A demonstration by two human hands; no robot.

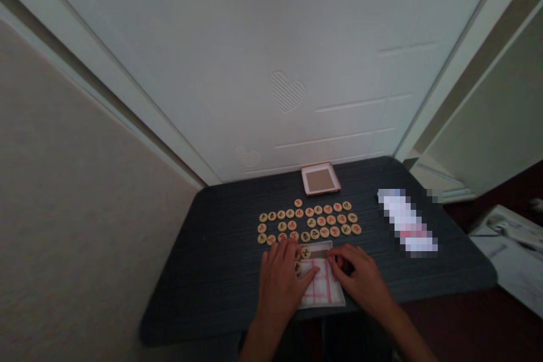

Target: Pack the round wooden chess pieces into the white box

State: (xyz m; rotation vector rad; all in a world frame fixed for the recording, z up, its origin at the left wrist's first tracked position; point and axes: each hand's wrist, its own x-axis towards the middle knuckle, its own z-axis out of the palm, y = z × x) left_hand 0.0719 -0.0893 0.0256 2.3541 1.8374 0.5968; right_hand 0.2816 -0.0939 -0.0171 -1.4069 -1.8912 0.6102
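The left hand (280, 276), thumb apart from bunched fingers, covers the left side of a shallow box (336, 294) near the table's front edge; the right hand's (356, 272) fingertips bunch at its right rim, any pinch unclear; xiangqi pieces (321, 220) beyond bear red and black characters

The bench (203, 254) is dark, nearly black, with a faint grain pattern. The xiangqi pieces (309, 211) are pale tan, some marked with red characters, others with black. The box lid (309, 190) has a reddish-brown edge and a white inner border around a brown rectangle. White sheeting (322, 288) bears pink-red lines. The door (237, 45) is pale grey-white, patterned with hearts, one striped.
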